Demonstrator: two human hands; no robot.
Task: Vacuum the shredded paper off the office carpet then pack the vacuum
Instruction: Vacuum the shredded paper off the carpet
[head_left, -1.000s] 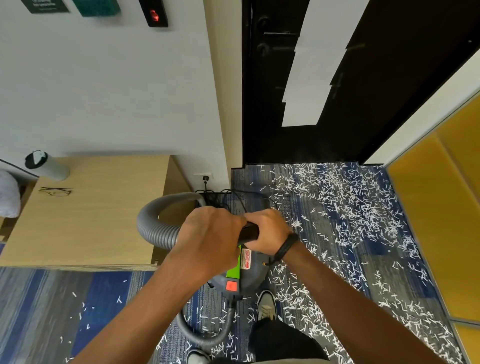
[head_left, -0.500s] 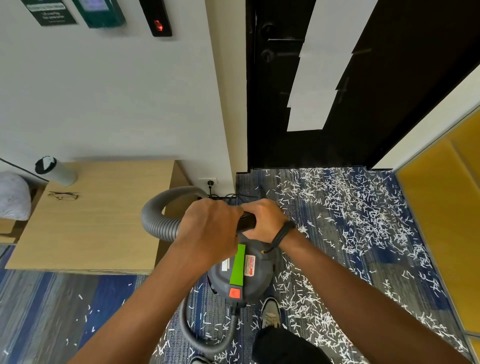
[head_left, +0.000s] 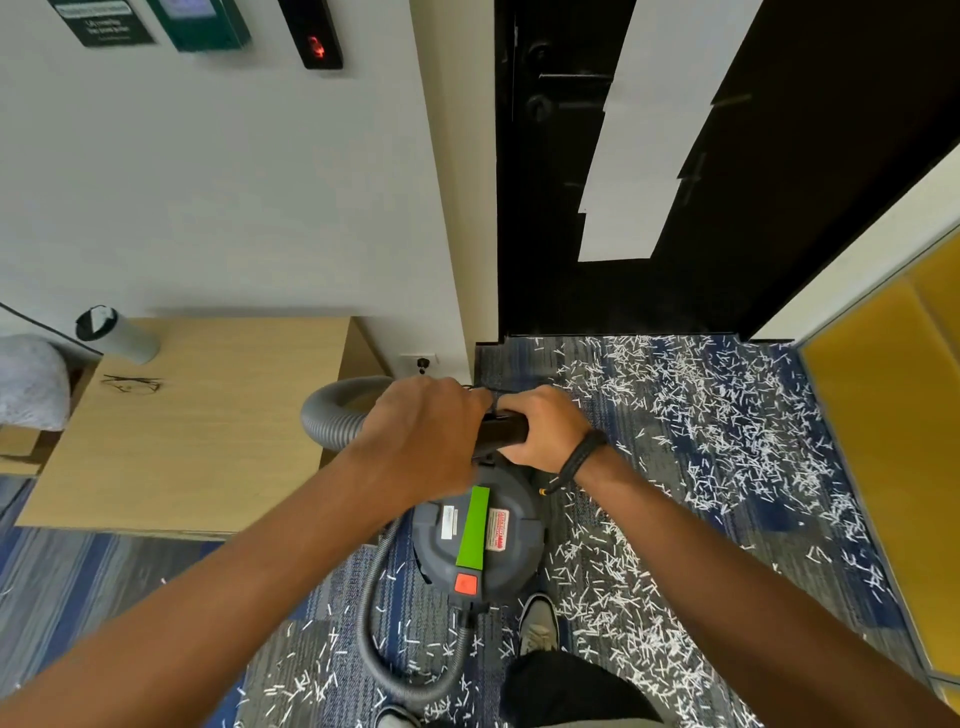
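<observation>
Both hands meet over the vacuum. The left hand (head_left: 423, 441) is curled over the end of the grey hose (head_left: 332, 421) where it joins a black tube (head_left: 501, 434), and the right hand (head_left: 545, 428) wraps its fingers round that tube from the other side — the two look to be working the joint, fitting or twisting it, though I cannot see the connection itself under the knuckles. A dark band circles the right wrist.

Just below stands the vacuum (head_left: 478, 540), a round grey canister with a green strip and a red button, the hose looping from its near side across the floor. The shredded paper (head_left: 701, 431) lies thick over the blue carpet (head_left: 322, 613) to the right and around the person's shoes — none of it looks picked up. A wooden desk (head_left: 208, 426) sits to the left, with a tumbler (head_left: 117, 335) and glasses (head_left: 130, 384). By my reckoning the job is barely begun: vacuuming and packing both remain.
</observation>
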